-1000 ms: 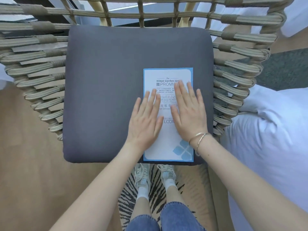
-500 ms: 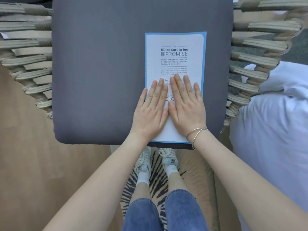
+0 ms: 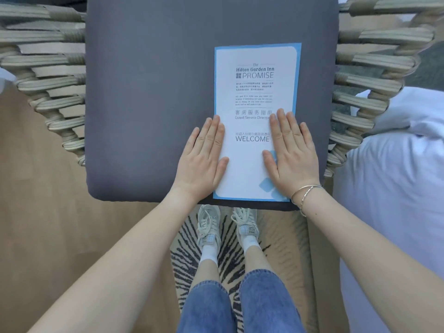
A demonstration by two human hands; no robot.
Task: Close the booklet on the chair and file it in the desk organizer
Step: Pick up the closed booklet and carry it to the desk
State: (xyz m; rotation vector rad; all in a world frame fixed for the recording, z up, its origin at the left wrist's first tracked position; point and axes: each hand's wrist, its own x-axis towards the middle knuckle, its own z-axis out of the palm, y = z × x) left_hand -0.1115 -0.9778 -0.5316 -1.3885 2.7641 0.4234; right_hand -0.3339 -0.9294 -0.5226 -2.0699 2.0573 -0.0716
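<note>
The booklet [image 3: 254, 92], white with a light blue border and printed text on its cover, lies closed and flat on the right half of the chair's grey cushion [image 3: 149, 97]. My left hand [image 3: 204, 157] rests flat, palm down, across the booklet's left edge, partly on the cushion. My right hand [image 3: 292, 152], with a thin bracelet at the wrist, lies flat on the booklet's lower right part and covers that corner. Neither hand grips anything. No desk organizer is in view.
Woven rope sides of the chair [image 3: 365, 75] rise left and right of the cushion. White bedding [image 3: 396, 164] lies close on the right. Below are a wooden floor [image 3: 48, 212], a striped rug [image 3: 230, 260] and my feet in pale sneakers.
My hands, side by side on the booklet's middle before, have slid apart to its left and right edges. The camera has moved closer, so the cover's lower text now shows.
</note>
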